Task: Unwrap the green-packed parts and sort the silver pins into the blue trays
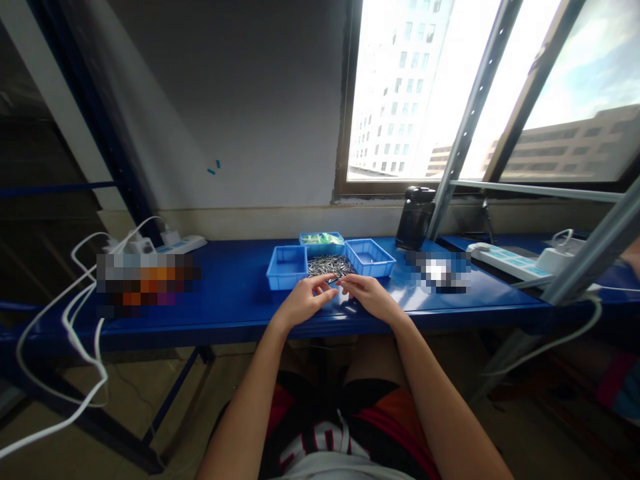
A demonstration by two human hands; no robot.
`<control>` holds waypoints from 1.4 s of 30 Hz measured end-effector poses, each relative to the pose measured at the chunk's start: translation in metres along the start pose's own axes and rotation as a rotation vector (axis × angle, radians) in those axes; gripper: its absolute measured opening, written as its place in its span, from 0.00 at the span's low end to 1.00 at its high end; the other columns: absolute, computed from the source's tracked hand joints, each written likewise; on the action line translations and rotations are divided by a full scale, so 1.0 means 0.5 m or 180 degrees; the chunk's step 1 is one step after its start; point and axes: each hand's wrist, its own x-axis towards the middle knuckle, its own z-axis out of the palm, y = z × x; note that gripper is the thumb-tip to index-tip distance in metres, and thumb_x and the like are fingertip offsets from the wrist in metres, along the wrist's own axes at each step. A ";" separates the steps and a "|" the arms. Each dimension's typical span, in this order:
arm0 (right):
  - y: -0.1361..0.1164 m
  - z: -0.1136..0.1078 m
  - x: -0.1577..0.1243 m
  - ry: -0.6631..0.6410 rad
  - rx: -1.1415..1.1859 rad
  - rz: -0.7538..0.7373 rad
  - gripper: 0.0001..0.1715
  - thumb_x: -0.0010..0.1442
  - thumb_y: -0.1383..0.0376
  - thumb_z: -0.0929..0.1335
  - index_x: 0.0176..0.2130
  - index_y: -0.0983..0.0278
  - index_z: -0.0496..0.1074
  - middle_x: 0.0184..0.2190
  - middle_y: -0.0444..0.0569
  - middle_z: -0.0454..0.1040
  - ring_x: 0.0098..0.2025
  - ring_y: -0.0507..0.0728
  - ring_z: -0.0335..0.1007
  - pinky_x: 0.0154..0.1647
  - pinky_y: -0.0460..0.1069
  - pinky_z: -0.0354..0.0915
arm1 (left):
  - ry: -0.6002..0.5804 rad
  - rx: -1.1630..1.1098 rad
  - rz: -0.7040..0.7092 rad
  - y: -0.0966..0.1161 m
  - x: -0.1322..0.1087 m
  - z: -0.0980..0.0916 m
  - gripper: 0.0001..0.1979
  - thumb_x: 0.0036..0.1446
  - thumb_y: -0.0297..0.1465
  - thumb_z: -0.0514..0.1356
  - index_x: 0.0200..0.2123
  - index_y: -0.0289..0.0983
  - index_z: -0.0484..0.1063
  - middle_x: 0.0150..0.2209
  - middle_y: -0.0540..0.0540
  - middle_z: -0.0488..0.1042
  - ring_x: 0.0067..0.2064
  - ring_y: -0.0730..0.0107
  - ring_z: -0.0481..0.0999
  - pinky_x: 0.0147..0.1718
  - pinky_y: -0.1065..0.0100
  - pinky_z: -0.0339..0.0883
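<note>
My left hand [306,301] is at the near edge of a pile of small metal pin-like pieces [330,265]. Its thumb and forefinger are bent toward each other with a gap between them, and I see nothing held there. Almost touching those fingertips, my right hand [371,295] has its fingers drawn together; whatever is between them is too small to make out. A blue bin [287,268] stands left of the pile. Another blue bin [370,259], with a few small pieces inside, is at its right. Behind the pile, a third blue bin [321,241] contains green-tinted plastic packets.
The blue table [230,300] runs along a wall and window. A black lidded container [416,217] stands at the back right. White power strips [515,263] and loose white cables [73,333] lie toward the sides. Blurred items flank the bins.
</note>
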 end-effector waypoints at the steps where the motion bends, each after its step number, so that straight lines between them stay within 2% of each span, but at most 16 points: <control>1: -0.001 0.000 0.000 0.0003 0.0001 0.0003 0.17 0.57 0.55 0.62 0.33 0.65 0.71 0.27 0.46 0.72 0.28 0.52 0.65 0.32 0.46 0.62 | -0.0057 -0.0036 0.0029 0.001 -0.001 0.000 0.25 0.53 0.40 0.56 0.52 0.36 0.67 0.35 0.45 0.74 0.31 0.70 0.70 0.31 0.69 0.65; 5: -0.005 0.000 -0.001 -0.0043 -0.0049 -0.0042 0.18 0.57 0.54 0.62 0.30 0.66 0.69 0.26 0.46 0.71 0.28 0.52 0.64 0.31 0.46 0.62 | -0.0325 -0.0074 0.0122 0.005 -0.004 0.001 0.26 0.54 0.38 0.56 0.56 0.38 0.62 0.38 0.45 0.75 0.32 0.71 0.70 0.32 0.70 0.65; 9: -0.007 0.001 -0.002 -0.0086 -0.0011 -0.0059 0.19 0.58 0.54 0.62 0.29 0.66 0.69 0.26 0.46 0.70 0.29 0.52 0.64 0.31 0.46 0.62 | -0.0648 0.0111 0.0180 0.008 -0.004 0.002 0.29 0.54 0.36 0.56 0.59 0.40 0.57 0.36 0.47 0.75 0.32 0.72 0.70 0.33 0.70 0.64; 13: -0.004 0.001 -0.002 -0.0112 0.0022 -0.0057 0.19 0.58 0.54 0.61 0.30 0.66 0.70 0.27 0.46 0.70 0.29 0.52 0.64 0.32 0.46 0.62 | -0.0743 0.0146 0.0160 0.011 -0.005 0.002 0.30 0.54 0.36 0.56 0.60 0.41 0.55 0.35 0.48 0.75 0.32 0.73 0.69 0.32 0.71 0.63; 19: -0.003 0.002 -0.002 -0.0134 -0.0080 -0.0047 0.18 0.57 0.55 0.62 0.33 0.66 0.71 0.26 0.45 0.70 0.28 0.52 0.64 0.30 0.46 0.61 | -0.0470 0.0033 0.0118 0.012 -0.006 0.001 0.26 0.53 0.39 0.56 0.55 0.39 0.63 0.33 0.47 0.73 0.30 0.73 0.69 0.30 0.71 0.64; 23: 0.000 0.001 -0.002 -0.0037 -0.0207 -0.0031 0.18 0.56 0.55 0.63 0.33 0.66 0.73 0.24 0.45 0.70 0.27 0.52 0.64 0.29 0.45 0.60 | 0.0007 0.0215 0.0065 0.010 -0.004 0.001 0.18 0.54 0.40 0.54 0.43 0.36 0.71 0.30 0.48 0.72 0.29 0.72 0.69 0.29 0.71 0.63; 26: 0.000 0.000 -0.003 0.0072 -0.0226 -0.0064 0.18 0.56 0.55 0.63 0.32 0.66 0.73 0.25 0.46 0.71 0.27 0.52 0.64 0.28 0.45 0.59 | 0.0112 0.0354 0.0048 0.004 -0.001 0.001 0.15 0.54 0.40 0.54 0.36 0.36 0.72 0.29 0.48 0.72 0.30 0.70 0.70 0.30 0.70 0.63; 32: -0.007 0.002 -0.003 0.0110 -0.0467 -0.0043 0.17 0.53 0.55 0.66 0.30 0.66 0.75 0.22 0.45 0.70 0.25 0.50 0.60 0.27 0.45 0.57 | 0.0506 0.0444 -0.0069 -0.003 0.003 0.001 0.15 0.55 0.41 0.52 0.36 0.36 0.71 0.28 0.48 0.73 0.29 0.70 0.70 0.29 0.70 0.63; 38: -0.007 0.003 -0.003 0.0157 -0.0480 0.0023 0.16 0.51 0.55 0.66 0.29 0.66 0.74 0.21 0.44 0.69 0.24 0.50 0.60 0.25 0.45 0.57 | 0.0331 0.0430 0.0079 0.002 0.003 0.002 0.12 0.55 0.37 0.53 0.32 0.36 0.72 0.28 0.49 0.73 0.30 0.70 0.70 0.30 0.71 0.63; 42: -0.003 -0.001 -0.004 0.0206 -0.0239 -0.0059 0.16 0.53 0.55 0.65 0.32 0.65 0.74 0.23 0.45 0.70 0.26 0.51 0.61 0.27 0.45 0.58 | 0.0230 0.0508 0.0079 0.001 0.005 0.003 0.12 0.54 0.37 0.53 0.30 0.36 0.72 0.28 0.49 0.74 0.30 0.70 0.70 0.30 0.71 0.61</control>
